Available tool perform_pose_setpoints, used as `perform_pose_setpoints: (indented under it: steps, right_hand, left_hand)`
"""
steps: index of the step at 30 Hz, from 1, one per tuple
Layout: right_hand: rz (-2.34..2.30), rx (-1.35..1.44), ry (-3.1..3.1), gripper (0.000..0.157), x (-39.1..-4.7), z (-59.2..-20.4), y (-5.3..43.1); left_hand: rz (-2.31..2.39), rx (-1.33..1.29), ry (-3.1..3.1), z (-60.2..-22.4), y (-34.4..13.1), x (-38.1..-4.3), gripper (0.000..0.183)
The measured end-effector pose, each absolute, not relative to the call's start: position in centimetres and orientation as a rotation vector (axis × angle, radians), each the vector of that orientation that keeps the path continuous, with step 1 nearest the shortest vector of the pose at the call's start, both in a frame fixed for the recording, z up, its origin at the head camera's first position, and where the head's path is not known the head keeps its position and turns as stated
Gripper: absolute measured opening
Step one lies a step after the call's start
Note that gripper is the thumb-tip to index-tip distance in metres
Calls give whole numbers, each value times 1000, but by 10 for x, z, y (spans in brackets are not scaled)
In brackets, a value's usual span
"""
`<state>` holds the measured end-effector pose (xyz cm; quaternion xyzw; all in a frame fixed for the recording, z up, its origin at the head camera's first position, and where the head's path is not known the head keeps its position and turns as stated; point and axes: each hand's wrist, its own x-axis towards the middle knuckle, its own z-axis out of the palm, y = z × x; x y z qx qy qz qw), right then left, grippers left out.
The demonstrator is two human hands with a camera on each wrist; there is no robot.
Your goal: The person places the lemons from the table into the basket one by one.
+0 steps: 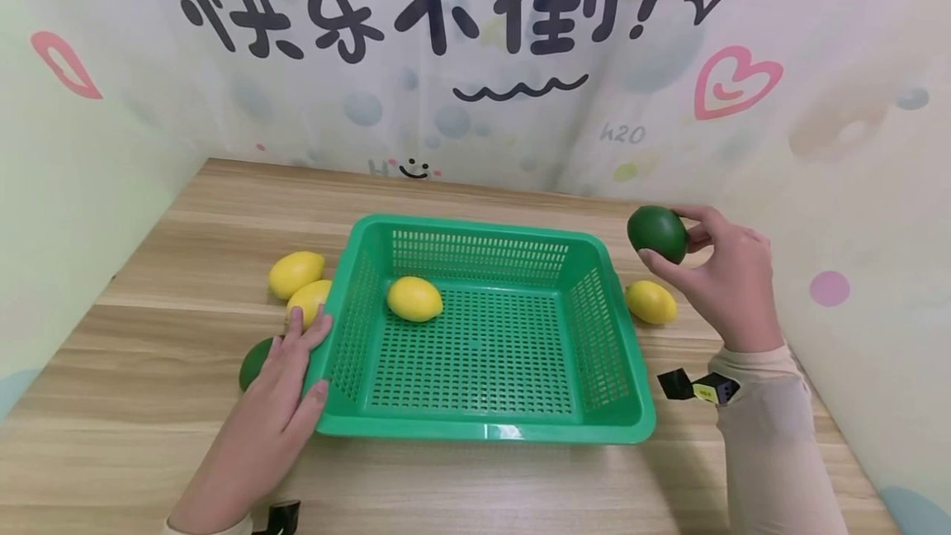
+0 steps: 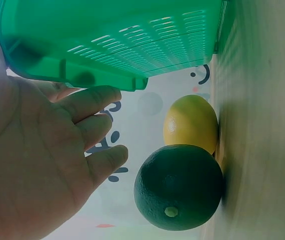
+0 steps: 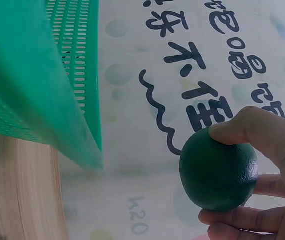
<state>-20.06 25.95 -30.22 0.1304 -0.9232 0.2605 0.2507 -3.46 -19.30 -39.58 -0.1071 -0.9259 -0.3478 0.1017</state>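
My right hand (image 1: 724,275) holds a round dark green fruit (image 1: 657,234) between thumb and fingers, raised above the table to the right of a green plastic basket (image 1: 486,429). In the right wrist view the thumb presses one side of this green fruit (image 3: 217,172), with fingers on the other. My left hand (image 1: 275,403) lies along the basket's left rim, its fingers fairly straight and touching the edge. Inside the basket, toward the left, is one lemon (image 1: 414,299). A second dark green fruit (image 2: 178,187) sits on the table below the left hand, partly hidden in the head view.
Two lemons, one farther back (image 1: 296,274) and one against the basket (image 1: 308,302), lie left of it. Another lemon (image 1: 650,302) lies by its right wall. Behind the wooden table (image 1: 475,485) hangs a printed cloth (image 1: 520,130).
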Motion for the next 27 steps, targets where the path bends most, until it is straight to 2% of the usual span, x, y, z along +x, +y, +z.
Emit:
perform_pose_setpoints:
  steps: [27]
  right_hand:
    - [760, 380, -2502, 54, -204, -294, 245]
  left_hand:
    - [-1024, -321, -2724, -396, -193, -34, 62]
